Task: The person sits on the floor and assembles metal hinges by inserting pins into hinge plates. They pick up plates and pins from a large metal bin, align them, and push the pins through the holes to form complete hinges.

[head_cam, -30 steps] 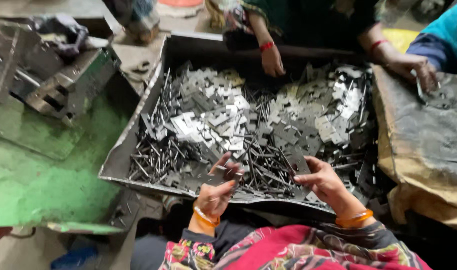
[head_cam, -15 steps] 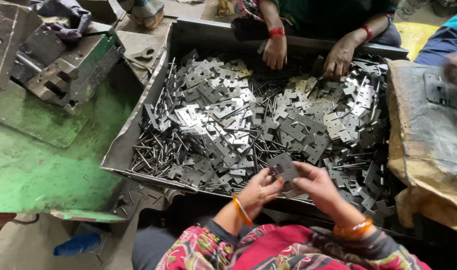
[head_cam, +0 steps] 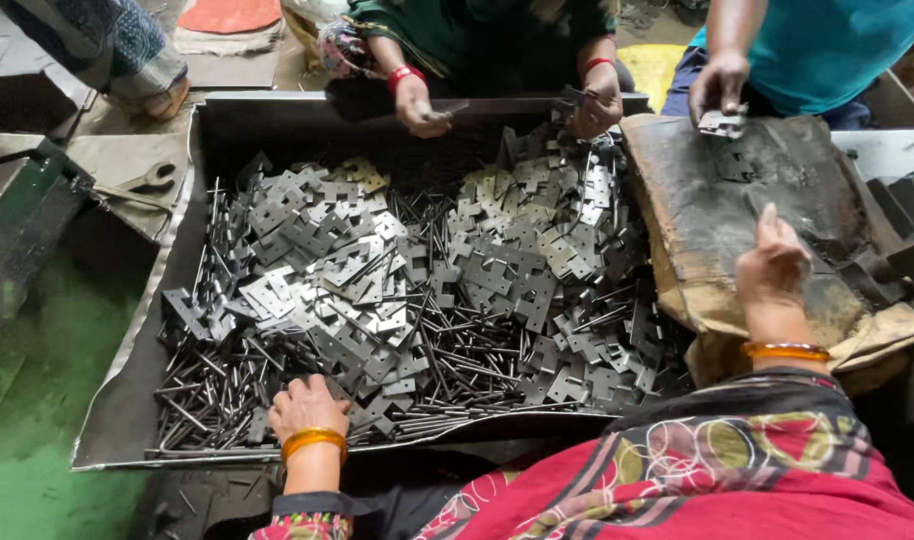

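From the head camera, the left hand [head_cam: 305, 407] rests knuckles-up at the near edge of a wide metal tray [head_cam: 127, 400], its fingers curled down into a heap of thin steel pins [head_cam: 457, 360] and flat notched hinge plates [head_cam: 317, 270]; whether the fingers have closed on a piece cannot be told, since they are buried among the parts. An orange bangle [head_cam: 314, 440] circles that wrist. The right hand [head_cam: 774, 265] is well apart from the tray, over a dark, stained sack [head_cam: 737, 190] laid on the bench to the right; its fingers are bent loosely with the thumb raised, and whether it holds anything cannot be told from this side. A second orange bangle [head_cam: 785, 350] sits on that wrist. The hinge plates fill the middle and far side of the tray, the pins lie mostly along the near side and left. Across the tray, another person's two hands [head_cam: 422, 105] work at the far rim, and a third person's hand [head_cam: 719, 85] holds a small plate just above the sack.
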